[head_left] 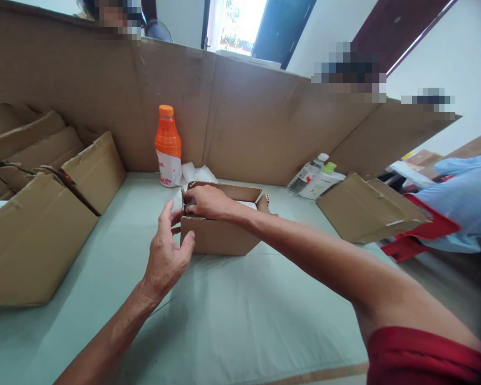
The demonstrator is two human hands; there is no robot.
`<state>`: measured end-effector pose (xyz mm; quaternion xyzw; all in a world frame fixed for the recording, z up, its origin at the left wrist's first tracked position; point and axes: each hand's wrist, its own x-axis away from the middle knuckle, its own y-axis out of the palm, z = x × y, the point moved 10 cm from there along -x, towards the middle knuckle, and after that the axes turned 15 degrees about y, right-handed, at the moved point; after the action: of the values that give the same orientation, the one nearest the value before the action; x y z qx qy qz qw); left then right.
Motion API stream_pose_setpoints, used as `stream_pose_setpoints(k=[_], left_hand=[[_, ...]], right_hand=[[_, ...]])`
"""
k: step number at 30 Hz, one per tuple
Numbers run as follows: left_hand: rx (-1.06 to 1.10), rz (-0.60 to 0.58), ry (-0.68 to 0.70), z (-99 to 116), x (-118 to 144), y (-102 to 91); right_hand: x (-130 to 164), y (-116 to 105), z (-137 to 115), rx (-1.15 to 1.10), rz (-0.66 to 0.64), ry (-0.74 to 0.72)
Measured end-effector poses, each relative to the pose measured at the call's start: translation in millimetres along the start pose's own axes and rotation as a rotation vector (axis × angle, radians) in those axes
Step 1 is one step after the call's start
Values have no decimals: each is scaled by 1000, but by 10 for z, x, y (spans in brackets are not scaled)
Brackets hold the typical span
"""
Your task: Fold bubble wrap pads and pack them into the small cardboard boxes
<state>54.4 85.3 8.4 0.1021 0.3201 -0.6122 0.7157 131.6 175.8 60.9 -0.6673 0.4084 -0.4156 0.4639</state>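
Cardboard box [220, 235] on pale table [244, 321]: right hand [206, 202] is pinching its left flap; left hand [166, 251], fingers loosely spread, is touching its corner.

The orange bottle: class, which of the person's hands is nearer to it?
Right. The right hand rests on the small box's rim, just below the orange bottle; the left hand is lower, farther away.
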Motion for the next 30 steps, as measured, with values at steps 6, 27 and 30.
stream_pose_setpoints(k=[6, 27, 30], left_hand=[[37, -15, -95, -161, 41, -1], [433, -207, -261, -222, 555, 1083], [406, -324, -265, -70, 865, 1119]], right_hand=[[540, -603, 417, -319, 295, 12], [2447, 957, 2493, -864, 732, 573], [3140, 1316, 2611, -775, 753, 629]])
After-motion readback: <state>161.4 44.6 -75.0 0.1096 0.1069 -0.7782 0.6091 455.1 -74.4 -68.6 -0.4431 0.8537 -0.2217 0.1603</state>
